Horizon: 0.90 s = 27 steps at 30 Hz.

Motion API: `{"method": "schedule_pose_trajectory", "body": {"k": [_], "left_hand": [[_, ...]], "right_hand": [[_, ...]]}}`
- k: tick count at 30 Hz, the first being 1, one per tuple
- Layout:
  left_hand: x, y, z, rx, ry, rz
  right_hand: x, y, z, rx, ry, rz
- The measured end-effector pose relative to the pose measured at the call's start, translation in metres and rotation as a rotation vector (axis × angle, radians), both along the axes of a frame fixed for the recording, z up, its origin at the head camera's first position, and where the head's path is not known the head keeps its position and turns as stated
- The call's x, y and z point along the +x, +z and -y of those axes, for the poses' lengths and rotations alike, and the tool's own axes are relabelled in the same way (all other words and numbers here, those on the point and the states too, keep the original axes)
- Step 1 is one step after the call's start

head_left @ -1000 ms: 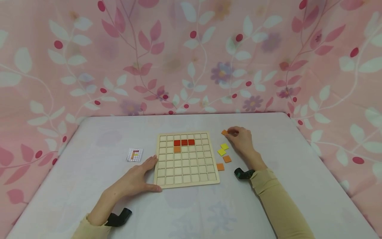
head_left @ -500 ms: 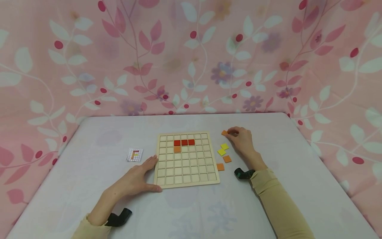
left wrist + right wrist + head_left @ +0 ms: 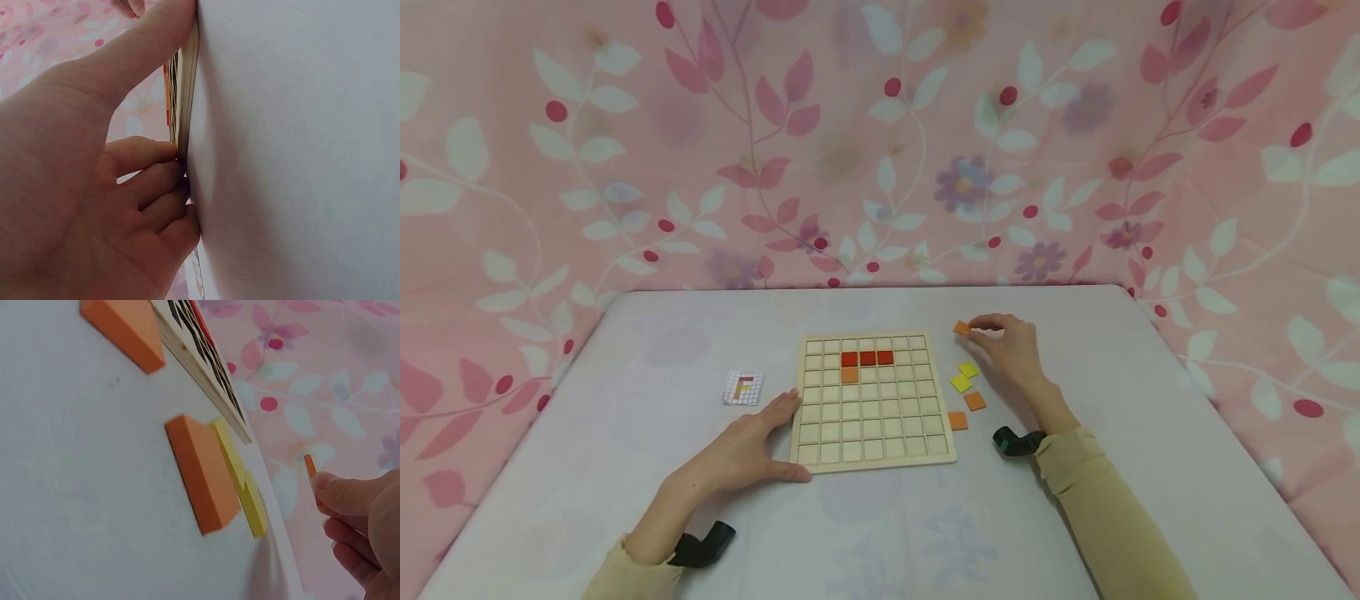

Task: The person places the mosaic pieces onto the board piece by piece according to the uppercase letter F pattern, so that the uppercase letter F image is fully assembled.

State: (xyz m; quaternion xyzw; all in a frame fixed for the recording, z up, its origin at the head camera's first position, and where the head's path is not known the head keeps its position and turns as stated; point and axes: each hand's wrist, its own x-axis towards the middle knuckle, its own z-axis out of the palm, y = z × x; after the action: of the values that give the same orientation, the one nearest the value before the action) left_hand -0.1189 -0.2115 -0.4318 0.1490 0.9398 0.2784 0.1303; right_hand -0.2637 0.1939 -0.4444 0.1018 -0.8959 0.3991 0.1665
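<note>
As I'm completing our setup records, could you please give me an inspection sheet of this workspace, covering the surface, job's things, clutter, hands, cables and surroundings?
Surface: white-covered table, faintly patterned.
Job's things: wooden grid board bearing three red tiles in a row and one orange tile on the near side of the leftmost; two yellow tiles and two loose orange tiles right of the board; small grid card to its left.
Clutter: nothing seen.
Hands: left hand touches the board's left edge and near-left corner; right hand pinches another orange tile.
Cables: nothing seen for certain.
Surroundings: pink floral backdrop behind and beside the table.
</note>
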Motion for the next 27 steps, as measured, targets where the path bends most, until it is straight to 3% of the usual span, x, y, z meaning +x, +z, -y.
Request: {"method": "schedule_pose_trajectory", "body": {"k": [6,17,27], "left_hand": [[0.001,0.002,0.000,-0.004,0.001,-0.002],[0.001,0.001,0.000,0.006,-0.005,-0.010],[0.001,0.000,0.000,0.002,-0.010,-0.011]], "right_hand": [[0.015,0.011,0.023,-0.006,0.103,-0.002],[0.037,0.014,0.073,-0.021,0.204,0.071],[0.046,0.021,0.112,-0.014,0.310,-0.012]]}}
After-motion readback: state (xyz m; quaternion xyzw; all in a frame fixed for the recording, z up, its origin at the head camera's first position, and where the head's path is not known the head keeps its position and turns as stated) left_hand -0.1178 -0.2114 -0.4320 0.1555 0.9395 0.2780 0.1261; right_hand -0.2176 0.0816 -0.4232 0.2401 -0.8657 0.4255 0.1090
